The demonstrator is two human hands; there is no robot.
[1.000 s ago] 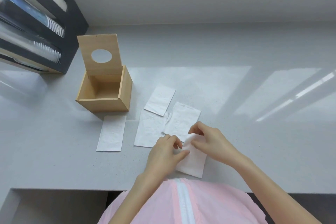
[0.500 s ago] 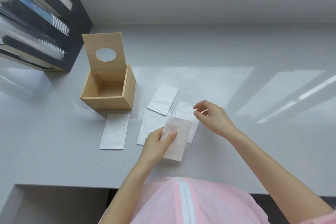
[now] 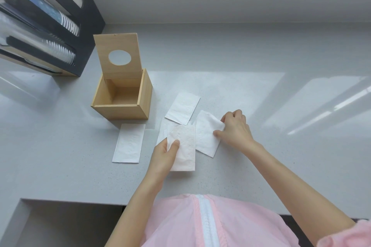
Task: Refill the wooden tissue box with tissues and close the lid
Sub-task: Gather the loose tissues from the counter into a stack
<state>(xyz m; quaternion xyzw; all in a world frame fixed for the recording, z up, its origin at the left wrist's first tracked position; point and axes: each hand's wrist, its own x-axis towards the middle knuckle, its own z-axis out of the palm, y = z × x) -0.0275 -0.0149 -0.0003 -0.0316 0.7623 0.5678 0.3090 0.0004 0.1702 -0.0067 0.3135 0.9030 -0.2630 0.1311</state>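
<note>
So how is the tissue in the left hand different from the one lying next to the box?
The held tissue is gripped by the left hand and overlaps other tissues; the tissue by the box lies alone, flat on the counter, with no hand touching it. The held one looks faintly pinkish, the other plain white. Both are folded rectangles, and neither is in the box yet.

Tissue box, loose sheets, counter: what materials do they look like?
Tissue box: light wood, probably unfinished or matte-sealed; faint grain, no gloss. Its lid looks like the same thin board.
Sheets, e.g. the one in the left hand: soft embossed paper, faintly dimpled.
Counter: pale grey speckled, semi-gloss with window reflections; stone or solid-surface, can't tell which.
</note>
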